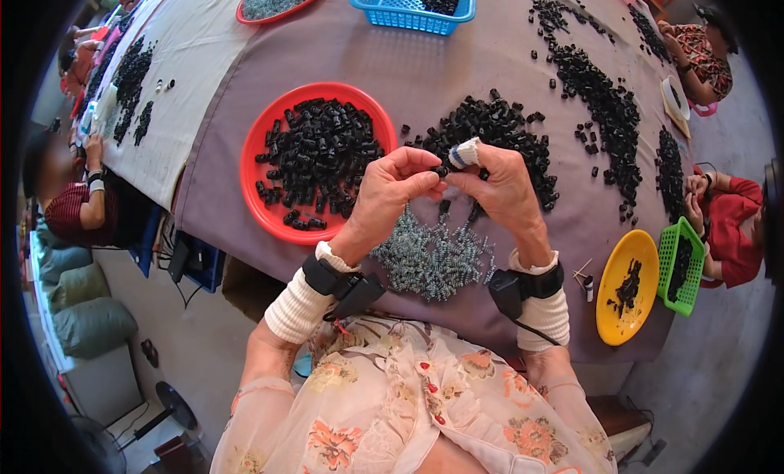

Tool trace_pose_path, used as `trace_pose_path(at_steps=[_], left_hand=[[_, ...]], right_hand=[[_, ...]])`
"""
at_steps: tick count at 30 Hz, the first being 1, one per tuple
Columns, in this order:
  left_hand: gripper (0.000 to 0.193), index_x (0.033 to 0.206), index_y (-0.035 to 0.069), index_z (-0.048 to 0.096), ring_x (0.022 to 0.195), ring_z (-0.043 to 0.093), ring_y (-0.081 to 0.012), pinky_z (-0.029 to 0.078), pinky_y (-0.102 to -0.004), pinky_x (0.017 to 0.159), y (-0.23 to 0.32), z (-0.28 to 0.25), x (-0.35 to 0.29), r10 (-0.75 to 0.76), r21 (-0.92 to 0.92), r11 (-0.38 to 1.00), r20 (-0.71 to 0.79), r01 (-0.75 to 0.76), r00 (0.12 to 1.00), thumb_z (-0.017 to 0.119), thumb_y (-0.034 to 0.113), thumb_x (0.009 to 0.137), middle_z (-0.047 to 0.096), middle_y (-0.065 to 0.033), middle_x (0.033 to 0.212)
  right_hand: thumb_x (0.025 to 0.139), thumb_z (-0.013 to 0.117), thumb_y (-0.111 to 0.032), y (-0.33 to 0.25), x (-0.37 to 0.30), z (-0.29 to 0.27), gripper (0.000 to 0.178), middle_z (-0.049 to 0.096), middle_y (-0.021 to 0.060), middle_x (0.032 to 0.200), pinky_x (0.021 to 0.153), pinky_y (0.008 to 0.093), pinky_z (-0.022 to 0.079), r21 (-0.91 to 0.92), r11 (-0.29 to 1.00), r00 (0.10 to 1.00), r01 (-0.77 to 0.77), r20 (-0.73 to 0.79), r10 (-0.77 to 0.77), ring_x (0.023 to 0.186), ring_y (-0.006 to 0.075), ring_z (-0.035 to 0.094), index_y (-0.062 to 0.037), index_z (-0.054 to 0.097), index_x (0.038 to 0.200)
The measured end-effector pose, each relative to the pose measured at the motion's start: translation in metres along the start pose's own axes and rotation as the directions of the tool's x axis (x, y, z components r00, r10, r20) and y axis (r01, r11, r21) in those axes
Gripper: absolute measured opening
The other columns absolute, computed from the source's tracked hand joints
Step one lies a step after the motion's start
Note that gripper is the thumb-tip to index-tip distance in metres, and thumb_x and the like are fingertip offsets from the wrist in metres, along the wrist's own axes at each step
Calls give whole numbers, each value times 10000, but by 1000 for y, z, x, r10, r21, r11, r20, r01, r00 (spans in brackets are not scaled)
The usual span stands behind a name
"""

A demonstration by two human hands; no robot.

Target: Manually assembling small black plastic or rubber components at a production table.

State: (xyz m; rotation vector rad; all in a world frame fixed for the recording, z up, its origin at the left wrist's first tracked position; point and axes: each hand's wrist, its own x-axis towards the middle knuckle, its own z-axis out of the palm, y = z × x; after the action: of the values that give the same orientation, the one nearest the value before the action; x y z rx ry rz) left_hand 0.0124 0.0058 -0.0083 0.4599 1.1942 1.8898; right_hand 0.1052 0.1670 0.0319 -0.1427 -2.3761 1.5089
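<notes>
Firstly, at far left: co-workers [77, 213], two, seated along the cloth-covered table [322, 53].

Small red dish [282, 19], one, at the upper edge, heaped with pale springs.

Large red plate [250, 180], one, holding short black cylinders (too many to count, their long axes lying every which way).

Left hand [388, 188], one: thumb and forefinger nearly closed, pinching a small black part [441, 171].

Said part, one, located between the two hands, above the table; fingers cover most of it, so its long axis and the way it points cannot be told.

Blue basket [408, 19], one, at the upper edge, with black pieces inside.

Spring heap [433, 258], one, grey, below the hands, coils pointing in all directions, past counting.

Right hand [506, 180], one: thumb and covered finger drawn close at the part; whether they grip it cannot be told. Finger cover [465, 153], one, white with a blue band.

Loose black pile [498, 135], one, beyond the right hand.

Yellow plate [608, 311], one, bearing black bits.

Green basket [691, 282], one, just beside it.
</notes>
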Motion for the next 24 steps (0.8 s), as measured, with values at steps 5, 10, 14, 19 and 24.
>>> trace_pose_path(at_steps=[5, 10, 14, 19, 24], left_hand=[[205, 1051, -40, 625, 761, 610, -77, 508, -215, 705, 10, 9, 2, 113, 261, 959, 1, -109, 994, 621, 8, 851, 665, -41, 880], [222, 1082, -47, 618, 819, 622, -90, 513, -228, 752, 16, 5, 9, 165, 479, 863, 30, -159, 986, 599, -20, 863, 670, -58, 910], [218, 1065, -48, 627, 817, 621, -85, 508, -221, 754, 24, 10, 9, 194, 575, 796, 56, -191, 979, 588, -41, 851, 669, -51, 877], [190, 1035, -50, 632, 805, 620, -81, 507, -220, 755, 22, 12, 8, 210, 574, 795, 44, -197, 977, 588, -36, 850, 672, -51, 868], [168, 1020, -47, 629, 793, 623, -88, 510, -225, 751, 13, 5, 7, 172, 513, 846, -3, -146, 985, 596, -21, 858, 675, -56, 865]], right_hand=[[701, 644, 11, -15, 13, -10, 159, 604, 113, 670, 540, 278, 468, -106, 991, 992, 86, 97, -76, 573, 174, 613, 15, 576, 844], [710, 656, 2, -19, 28, -17, 205, 628, 98, 656, 535, 300, 463, -140, 984, 980, 106, 182, -80, 567, 178, 607, 16, 511, 854], [705, 686, -8, -10, 33, -16, 238, 625, 93, 636, 531, 287, 452, -27, 997, 982, 77, 174, -71, 558, 164, 593, 13, 511, 866], [724, 704, -17, -10, 34, -11, 229, 638, 73, 632, 532, 258, 445, 30, 999, 987, -29, 159, 24, 564, 91, 573, 16, 530, 868], [754, 695, -25, -4, 30, -6, 201, 628, 46, 622, 532, 224, 441, 107, 990, 983, -87, 171, 68, 574, 44, 547, 20, 555, 892]])
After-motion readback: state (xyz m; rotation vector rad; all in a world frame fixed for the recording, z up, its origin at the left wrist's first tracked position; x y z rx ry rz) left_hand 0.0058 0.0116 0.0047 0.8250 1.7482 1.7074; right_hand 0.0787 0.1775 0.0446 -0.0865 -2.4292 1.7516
